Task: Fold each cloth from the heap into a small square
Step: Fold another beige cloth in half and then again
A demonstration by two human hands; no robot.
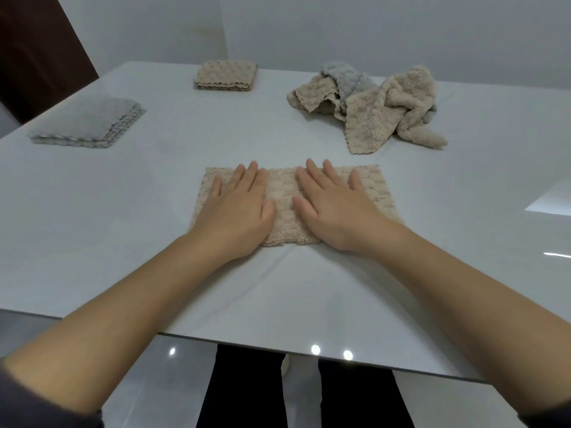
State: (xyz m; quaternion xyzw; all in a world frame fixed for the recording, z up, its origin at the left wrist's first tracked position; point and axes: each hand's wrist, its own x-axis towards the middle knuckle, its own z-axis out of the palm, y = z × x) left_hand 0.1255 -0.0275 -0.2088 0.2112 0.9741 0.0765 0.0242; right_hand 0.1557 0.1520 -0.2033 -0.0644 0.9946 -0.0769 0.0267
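A beige cloth (285, 193), folded into a wide rectangle, lies flat on the white table (123, 211) in front of me. My left hand (238, 208) presses flat on its left half with straight fingers. My right hand (333, 208) lies flat on its right half, fingers straight and slightly spread. Both palms cover much of the cloth. The heap (377, 106) of unfolded beige and grey cloths sits at the back right.
A stack of folded grey cloths (89, 125) lies at the left. A stack of folded beige cloths (227, 75) sits at the far middle. The table's near edge (278, 350) runs below my forearms. A dark door (37, 57) stands at the far left.
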